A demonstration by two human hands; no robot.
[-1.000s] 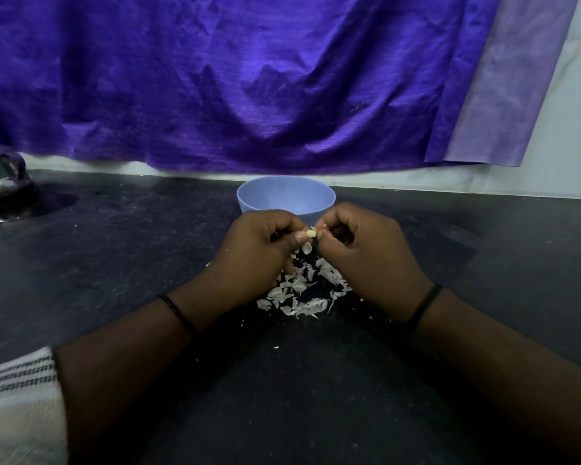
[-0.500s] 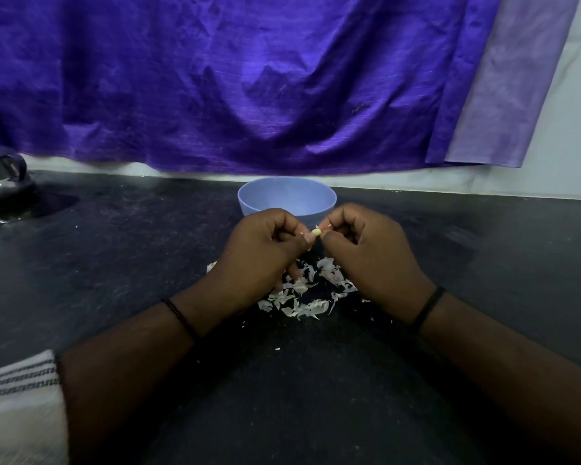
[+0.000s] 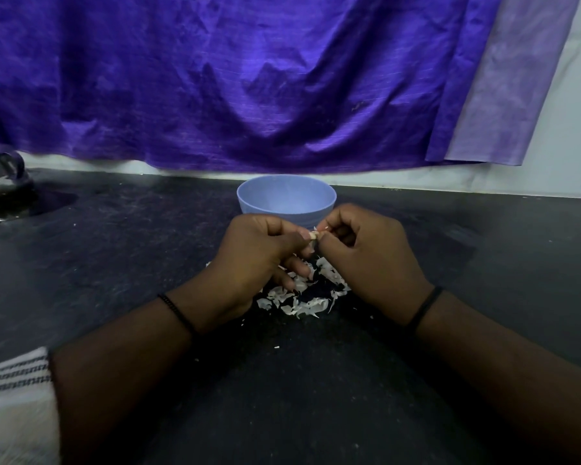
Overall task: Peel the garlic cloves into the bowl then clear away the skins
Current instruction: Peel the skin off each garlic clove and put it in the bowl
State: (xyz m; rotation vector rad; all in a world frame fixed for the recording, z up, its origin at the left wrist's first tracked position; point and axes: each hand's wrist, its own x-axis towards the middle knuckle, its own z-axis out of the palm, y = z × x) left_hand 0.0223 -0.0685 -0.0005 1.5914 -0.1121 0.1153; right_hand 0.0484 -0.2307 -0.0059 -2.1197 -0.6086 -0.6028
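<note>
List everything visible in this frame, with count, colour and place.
garlic clove: one, pale, pinched between both hands in front of the bowl
bowl: one, light blue, back centre of countertop
garlic skins: a pile, white, under the hands
countertop: one, black
cloth: one, purple, hanging behind
steel vessel: one, shiny, far left edge
wristbands: two, black, one per wrist
sleeve: one, white striped, lower left
left hand: grip on clove
right hand: grip on clove

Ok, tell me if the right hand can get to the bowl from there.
Probably yes: the right hand sits just in front of the bowl, nothing between, though its fingers pinch the garlic clove.
</note>
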